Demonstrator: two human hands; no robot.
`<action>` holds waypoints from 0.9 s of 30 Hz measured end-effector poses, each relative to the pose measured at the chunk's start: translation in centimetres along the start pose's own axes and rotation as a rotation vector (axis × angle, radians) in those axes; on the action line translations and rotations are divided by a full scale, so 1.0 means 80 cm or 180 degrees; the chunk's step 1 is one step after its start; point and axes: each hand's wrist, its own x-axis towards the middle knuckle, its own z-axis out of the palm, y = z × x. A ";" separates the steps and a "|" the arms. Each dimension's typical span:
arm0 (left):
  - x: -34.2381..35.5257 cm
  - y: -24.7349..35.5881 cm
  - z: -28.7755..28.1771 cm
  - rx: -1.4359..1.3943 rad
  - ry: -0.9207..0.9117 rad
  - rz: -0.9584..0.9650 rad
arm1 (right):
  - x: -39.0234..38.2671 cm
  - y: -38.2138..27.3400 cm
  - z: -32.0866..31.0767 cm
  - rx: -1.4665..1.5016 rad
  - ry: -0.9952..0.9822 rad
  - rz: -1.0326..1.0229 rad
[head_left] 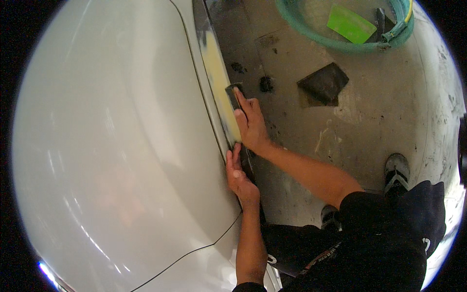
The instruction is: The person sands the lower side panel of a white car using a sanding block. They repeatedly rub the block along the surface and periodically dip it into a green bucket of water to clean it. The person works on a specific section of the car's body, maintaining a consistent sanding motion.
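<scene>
A white car body (pixel 112 126) fills the left side of the view, and a narrow panel runs along its edge. On that panel lies a long patch of pale yellow filler (pixel 215 61) with grey, scuffed borders. My right hand (pixel 253 126) presses a dark piece of sandpaper (pixel 233 100) against the patch, its fingers over the paper; whether a block backs it I cannot tell. Just below the patch, my left hand (pixel 242 184) rests with its fingers stretched along the panel edge. It holds nothing that I can see.
On the grey floor (pixel 292 170) lies a dark folded sheet (pixel 326 82). A coiled green hose (pixel 335 46) is at the top right, with a bright green flat block (pixel 351 23) and a dark strip (pixel 380 24) inside its loop. My sandalled foot (pixel 397 165) stands at the right.
</scene>
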 end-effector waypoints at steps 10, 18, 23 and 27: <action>0.036 0.050 0.004 0.2558 -0.0815 0.0738 | 0.251 -0.105 -0.064 -0.0662 -0.0360 -0.0616; 0.184 0.032 0.080 0.4623 -0.0902 0.1548 | 0.376 -0.225 -0.255 -0.5296 -0.2650 -0.1452; 0.267 0.036 0.112 0.4595 -0.0802 0.1955 | 0.342 -0.158 -0.350 -0.5865 -0.2240 -0.1054; 0.252 0.025 0.119 0.4516 -0.0585 0.1880 | 0.367 -0.104 -0.370 -0.6311 -0.2289 0.0308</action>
